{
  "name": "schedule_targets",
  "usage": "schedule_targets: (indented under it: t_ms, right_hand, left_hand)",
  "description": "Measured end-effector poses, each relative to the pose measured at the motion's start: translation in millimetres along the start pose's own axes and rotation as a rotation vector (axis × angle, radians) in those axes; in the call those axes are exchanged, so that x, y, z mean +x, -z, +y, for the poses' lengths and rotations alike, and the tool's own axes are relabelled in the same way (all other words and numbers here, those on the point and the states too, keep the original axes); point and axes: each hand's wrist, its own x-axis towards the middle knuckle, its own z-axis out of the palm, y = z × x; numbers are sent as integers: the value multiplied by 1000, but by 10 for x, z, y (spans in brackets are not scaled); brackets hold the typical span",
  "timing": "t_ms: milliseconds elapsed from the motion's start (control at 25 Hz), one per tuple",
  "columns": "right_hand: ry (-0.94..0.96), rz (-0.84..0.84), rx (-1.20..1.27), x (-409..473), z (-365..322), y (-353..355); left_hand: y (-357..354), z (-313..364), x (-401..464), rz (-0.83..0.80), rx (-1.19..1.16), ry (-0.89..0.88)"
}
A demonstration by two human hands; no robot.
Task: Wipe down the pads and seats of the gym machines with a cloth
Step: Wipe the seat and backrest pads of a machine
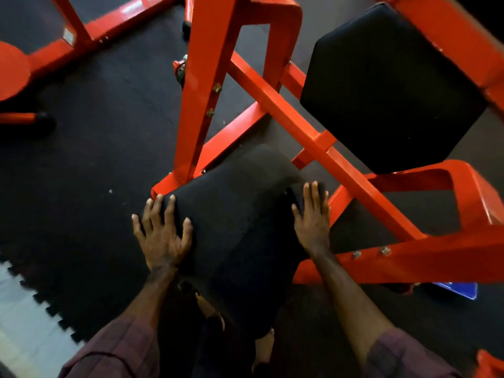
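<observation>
Sleeves [117, 347] of a plaid, maroon-toned fabric sit nearest the camera at the lower edge; bare forearms extend from them to a black padded seat [237, 227]. Left hand [161, 233] rests on the seat's left edge; its fingers [170, 211] are spread and bent slightly over the rounded side, holding nothing. Right hand [313, 214] lies flat at the seat's right edge; its fingers [316, 195] are straight and together, pressing a dark folded cloth [296, 197] against the pad; the cloth is hard to separate from the black upholstery. Seat surface is matte, smooth and rounded at its far end.

Beyond the seat's far right corner a second black pad [390, 88] stands apart, flat-faced with chamfered corners. Red-orange steel frame [275, 105], square tube with a glossy finish, crosses between the two pads; bolt heads [384, 251] show on the lower right rail just beside the right forearm. Floor [90, 159] is black textured rubber matting with an interlocking toothed edge at lower left, meeting pale tile [19, 317]. Another red machine base [90, 31] occupies the upper left corner. Blue object [461, 290], partly hidden, lies under the right rail.
</observation>
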Motion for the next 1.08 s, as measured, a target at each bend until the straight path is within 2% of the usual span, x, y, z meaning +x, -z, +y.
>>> schedule_targets:
  t_ms: [80, 120, 240, 280, 360, 440, 520, 560, 600, 680, 720, 800, 880, 920, 1000, 1080]
  right_hand:
    - [-185, 9, 43, 412, -408, -30]
    - [-178, -1, 24, 498, -562, -65]
    - [167, -21, -73, 172, -457, -69]
    - [207, -32, -85, 6, -260, -25]
    - [30, -21, 20, -65, 37, 54]
    - [-200, 4, 187, 277, -42, 65]
    - [-272, -4, 130, 608, -344, 31]
    - [-205, -10, 35, 626, -472, -17]
    - [-62, 3, -46, 546, -523, -51]
    - [195, -18, -132, 186, -375, -49]
    - [235, -26, -137, 30, -230, -27]
    - [94, 19, -121, 139, -199, 2]
    - [-153, 34, -7, 573, -587, -19]
    - [-166, -8, 12, 741, -845, -31]
    - [52, -41, -57, 786, -1117, -126]
    - [316, -49, -124, 528, -891, -129]
  left_hand:
    - [-22, -20, -18, 10, 1, 11]
    - [-25, -25, -31, 11, 9, 17]
    - [-12, -17, 0, -11, 12, 4]
    - [-3, -16, 13, -18, 11, -1]
    - [8, -18, 14, -25, 18, -1]
    - [-14, -19, 2, -24, 19, 10]
    - [-27, -19, -18, -1, 10, 14]
    - [-27, -21, -15, 7, 8, 12]
    - [-22, -19, -5, 11, 9, 7]
    - [-7, -8, 5, 12, 12, -4]
    - [0, -12, 4, 9, 15, -5]
    - [-5, -12, 11, 10, 17, -6]
    - [-38, -24, 3, 16, 13, 0]
    - [-46, -35, -6, 21, 9, 3]
    - [-53, -45, -4, 23, 8, 5]
    - [-56, -35, -20, 3, 4, -8]
